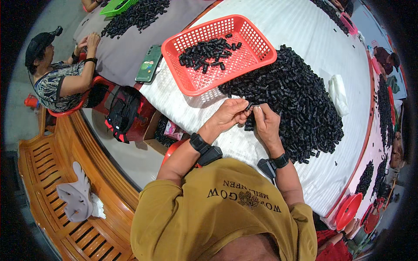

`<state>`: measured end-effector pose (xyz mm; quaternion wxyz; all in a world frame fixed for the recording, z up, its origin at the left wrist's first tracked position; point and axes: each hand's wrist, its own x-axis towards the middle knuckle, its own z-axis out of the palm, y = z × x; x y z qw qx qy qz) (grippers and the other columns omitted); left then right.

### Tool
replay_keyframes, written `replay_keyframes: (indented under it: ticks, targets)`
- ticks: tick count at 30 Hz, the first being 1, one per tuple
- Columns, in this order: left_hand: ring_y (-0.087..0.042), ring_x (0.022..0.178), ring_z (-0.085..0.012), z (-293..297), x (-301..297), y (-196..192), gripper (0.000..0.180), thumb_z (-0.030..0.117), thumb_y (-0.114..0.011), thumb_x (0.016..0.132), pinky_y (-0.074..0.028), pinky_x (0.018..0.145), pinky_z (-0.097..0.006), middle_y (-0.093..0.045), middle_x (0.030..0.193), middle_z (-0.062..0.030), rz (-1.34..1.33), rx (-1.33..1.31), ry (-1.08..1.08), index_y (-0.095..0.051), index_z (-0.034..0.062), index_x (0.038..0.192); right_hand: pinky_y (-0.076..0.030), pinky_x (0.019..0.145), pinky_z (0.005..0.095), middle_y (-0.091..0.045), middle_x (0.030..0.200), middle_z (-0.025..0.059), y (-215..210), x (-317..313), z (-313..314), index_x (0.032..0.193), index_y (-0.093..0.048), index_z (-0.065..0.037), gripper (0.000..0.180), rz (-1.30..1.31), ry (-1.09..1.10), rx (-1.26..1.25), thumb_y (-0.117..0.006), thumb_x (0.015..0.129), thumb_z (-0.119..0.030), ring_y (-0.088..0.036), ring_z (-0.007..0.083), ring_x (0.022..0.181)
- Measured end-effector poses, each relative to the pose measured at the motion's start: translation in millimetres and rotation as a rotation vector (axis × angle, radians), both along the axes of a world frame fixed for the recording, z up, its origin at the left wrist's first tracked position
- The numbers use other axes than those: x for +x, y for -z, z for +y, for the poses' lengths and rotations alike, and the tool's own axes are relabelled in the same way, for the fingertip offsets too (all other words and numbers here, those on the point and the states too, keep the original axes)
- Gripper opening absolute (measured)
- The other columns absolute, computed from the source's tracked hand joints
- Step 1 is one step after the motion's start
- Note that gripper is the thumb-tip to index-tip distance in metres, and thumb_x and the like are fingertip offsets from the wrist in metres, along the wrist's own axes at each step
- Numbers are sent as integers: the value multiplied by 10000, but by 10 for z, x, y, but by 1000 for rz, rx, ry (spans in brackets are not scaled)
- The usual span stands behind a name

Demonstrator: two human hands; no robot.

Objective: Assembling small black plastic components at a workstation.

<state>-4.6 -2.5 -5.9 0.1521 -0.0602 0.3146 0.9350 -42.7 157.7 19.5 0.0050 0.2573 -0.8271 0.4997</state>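
Observation:
Both my hands meet over the white-covered table, at the near left edge of a large heap of small black plastic parts (pixel 300 108). Between thumb and fingertips, my left hand (pixel 228 115) pinches one small black cylindrical part (pixel 249 105). My right hand (pixel 267 126) is closed at the other side of that part, its thumb and fingertips drawn together; its curled fingers partly hide what they grip. Just beyond my left hand stands a red-orange plastic basket (pixel 191 90), with a loose layer of similar black parts (pixel 207 53) inside.
A green phone (pixel 149 63) lies left of the basket, and a crumpled white bag (pixel 338 95) right of the heap. One person (pixel 61 78) sits at the far left by another black heap (pixel 135 17). A wooden bench (pixel 48 174) bears a light grey cloth item (pixel 76 200).

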Motion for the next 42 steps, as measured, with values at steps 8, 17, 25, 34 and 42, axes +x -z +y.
replay_keyframes:
  ticks: [8, 17, 25, 34, 42]
  targets:
    - [-482, 554, -66, 8, 6, 23, 209, 228, -539, 921, -402, 481, -203, -564, 717, -19, 8, 10, 9, -579, 25, 895, -397, 478, 345, -496, 594, 145, -51, 20, -22, 743, -513, -19, 205, 8, 15, 6, -574, 872, -166, -507, 272, 504]
    - [-483, 554, -69, 8, 0, 24, 203, 224, -541, 920, -387, 473, -200, -561, 711, -22, 8, -16, 9, -575, 28, 881, -404, 483, 343, -501, 611, 151, -100, 33, -35, 727, -511, -16, 201, 25, 28, 46, -574, 865, -147, -523, 285, 522]
    - [-489, 551, -70, 8, 6, 13, 199, 218, -548, 917, -381, 463, -198, -561, 704, -29, -7, -1, 2, -573, 29, 863, -407, 480, 348, -496, 598, 148, -120, 32, -23, 722, -512, -18, 208, 35, 7, 76, -577, 861, -158, -533, 291, 517]
    - [-476, 540, -70, 10, 9, 2, 188, 213, -546, 919, -379, 463, -206, -548, 680, -24, -11, -24, 7, -561, 42, 841, -402, 474, 349, -492, 591, 151, -113, 20, -5, 707, -510, -21, 228, 49, -28, 107, -577, 863, -173, -525, 300, 507]
    - [-518, 539, -79, 6, 7, 0, 177, 182, -572, 901, -425, 451, -203, -568, 684, -39, -8, 13, 2, -567, 32, 808, -397, 473, 346, -498, 592, 152, -123, 16, 6, 701, -511, -19, 243, 53, -50, 114, -576, 862, -189, -517, 296, 504]
